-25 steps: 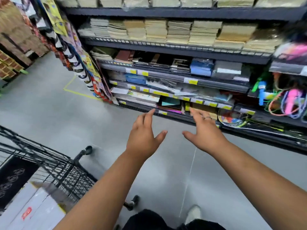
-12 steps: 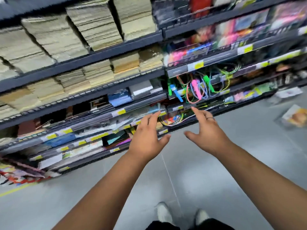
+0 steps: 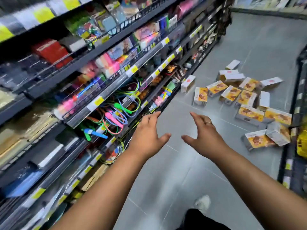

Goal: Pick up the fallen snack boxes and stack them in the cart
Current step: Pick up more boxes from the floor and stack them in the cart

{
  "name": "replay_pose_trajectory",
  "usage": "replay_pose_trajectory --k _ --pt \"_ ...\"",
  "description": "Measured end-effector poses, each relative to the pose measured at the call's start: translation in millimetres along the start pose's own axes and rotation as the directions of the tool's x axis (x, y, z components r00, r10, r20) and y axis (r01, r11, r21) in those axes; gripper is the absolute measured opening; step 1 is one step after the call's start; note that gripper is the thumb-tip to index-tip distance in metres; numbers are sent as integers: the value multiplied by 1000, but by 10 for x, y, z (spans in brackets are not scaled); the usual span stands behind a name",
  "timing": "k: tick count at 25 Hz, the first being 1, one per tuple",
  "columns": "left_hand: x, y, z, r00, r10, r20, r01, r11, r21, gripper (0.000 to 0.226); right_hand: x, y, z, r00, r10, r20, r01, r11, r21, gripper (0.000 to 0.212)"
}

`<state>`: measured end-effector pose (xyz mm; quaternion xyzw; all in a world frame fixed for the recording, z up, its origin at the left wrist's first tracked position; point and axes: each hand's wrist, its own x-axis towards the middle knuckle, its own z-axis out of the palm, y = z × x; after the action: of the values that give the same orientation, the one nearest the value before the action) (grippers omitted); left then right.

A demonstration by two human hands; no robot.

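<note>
Several fallen snack boxes (image 3: 239, 95), white with yellow-orange pictures, lie scattered on the grey floor at the right, some flat, some on their sides or leaning on one another. My left hand (image 3: 147, 135) and my right hand (image 3: 203, 133) are stretched out in front of me, both empty with fingers spread, palms down. The boxes lie beyond and to the right of my right hand, well apart from it. The cart is out of view.
A tall dark shelf unit (image 3: 103, 83) with stationery, coloured cords and yellow price tags runs along the left. Another dark rack (image 3: 297, 146) stands at the right edge beside the boxes. My white shoe (image 3: 203, 202) shows on the grey floor (image 3: 166, 188) below.
The view has swung to the right along the shelves: the cart left the frame and the pile of snack boxes came into view. Both hands stay open and empty.
</note>
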<state>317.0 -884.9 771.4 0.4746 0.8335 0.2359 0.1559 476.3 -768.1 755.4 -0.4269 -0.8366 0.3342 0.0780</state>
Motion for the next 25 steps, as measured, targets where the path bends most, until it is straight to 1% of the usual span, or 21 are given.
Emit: replay_pose_trajectory --k 5,9,12,16,19,21,23,25 --pt "956 887 499 988 129 82 -130 991 6 80 513 787 -847 989 99 -108 -99 995 0 86" --pt "1632 1591 885 963 222 154 -226 974 8 81 876 1416 -1467 969 183 -168 -183 983 19 87" --pt "2029 1953 1108 942 272 196 -278 961 2 81 1098 1747 -1753 946 249 -207 -244 968 53 88" --pt "2648 2343 1489 896 333 293 -347 938 -3 81 1432 2222 -1991 903 356 -242 -346 934 83 88" --pt "3173 2670 1797 848 390 358 -414 910 -12 81 1734 2613 -2177 849 455 -270 -433 891 140 89" --pt "3604 2951 1996 802 445 399 -478 878 -18 82 1983 2868 -2338 803 518 -295 -483 855 187 90" --pt "4029 3251 2175 749 494 441 -541 841 -23 82 2211 3101 -2510 739 582 -338 -530 813 241 90" --pt "4394 3558 2361 682 545 487 -599 799 -55 82 2377 3341 -2660 667 649 -366 -570 761 311 89"
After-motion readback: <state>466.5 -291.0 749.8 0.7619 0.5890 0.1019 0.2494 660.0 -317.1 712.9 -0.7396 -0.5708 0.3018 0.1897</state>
